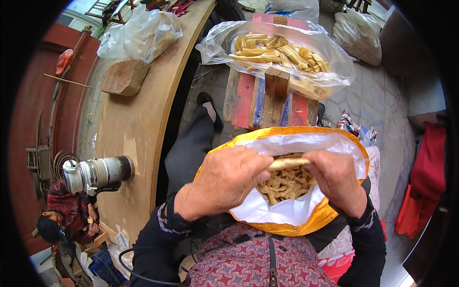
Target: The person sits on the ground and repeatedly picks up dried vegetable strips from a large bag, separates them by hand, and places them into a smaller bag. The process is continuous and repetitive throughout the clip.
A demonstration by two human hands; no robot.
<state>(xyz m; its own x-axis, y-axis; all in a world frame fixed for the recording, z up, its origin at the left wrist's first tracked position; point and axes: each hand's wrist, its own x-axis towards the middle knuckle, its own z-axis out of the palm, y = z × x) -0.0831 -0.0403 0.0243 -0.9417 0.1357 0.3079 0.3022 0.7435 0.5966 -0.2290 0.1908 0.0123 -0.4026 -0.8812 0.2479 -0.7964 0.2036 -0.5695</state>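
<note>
Both hands grip a pale yellow dried stick (pixel 289 164), which looks like a yuba (bean-curd) stick. My left hand (pixel 224 179) holds one end, and my right hand (pixel 335 177) has the other. The stick lies level over an open orange woven sack (pixel 353 138) with a white lining, resting on my lap. Short broken pieces (pixel 283 188) of the same food fill its bottom. Ahead, longer yellow sticks (pixel 287 53) lie in a spread clear plastic bag (pixel 215 43) on a small bench of red and bare wood (pixel 245 98).
A long wooden table (pixel 143 118) at the left carries a steel flask (pixel 96 174), a brick (pixel 125 77) and a stuffed plastic bag (pixel 143 34). At lower left sits another person (pixel 68 219), near a blue crate (pixel 107 265). A white sack (pixel 358 36) stands at upper right.
</note>
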